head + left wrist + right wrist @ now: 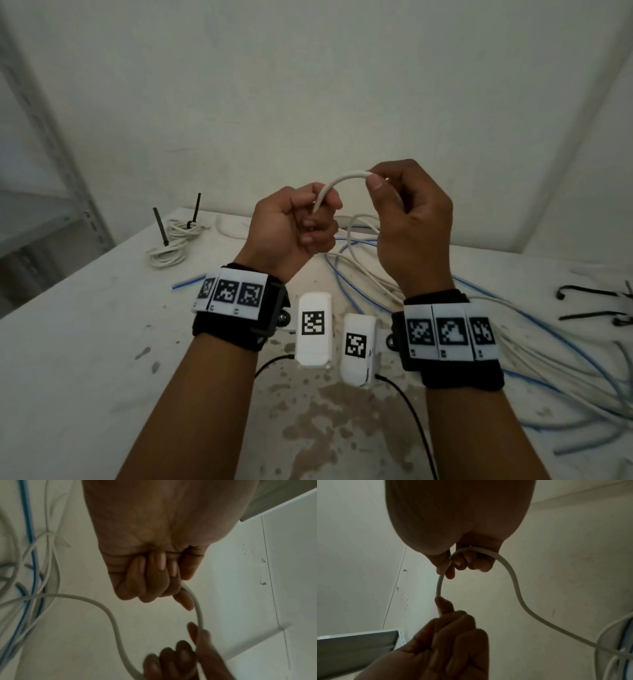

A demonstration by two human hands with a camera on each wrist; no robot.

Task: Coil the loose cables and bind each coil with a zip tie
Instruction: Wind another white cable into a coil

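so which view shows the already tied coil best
The head view: the tied coil lies at the table's far left corner, black zip ties sticking up. Neither wrist view shows it; they show only the hands and loose cables.

Cable tangle (534, 346) right; bound coil (173, 240) far-left.

We see a plain off-white wall (308, 85) behind a white desk (85, 342) whose paint is chipped and stained near the front edge, with a grey metal shelving unit (44, 178) standing at the left under dim, even light.
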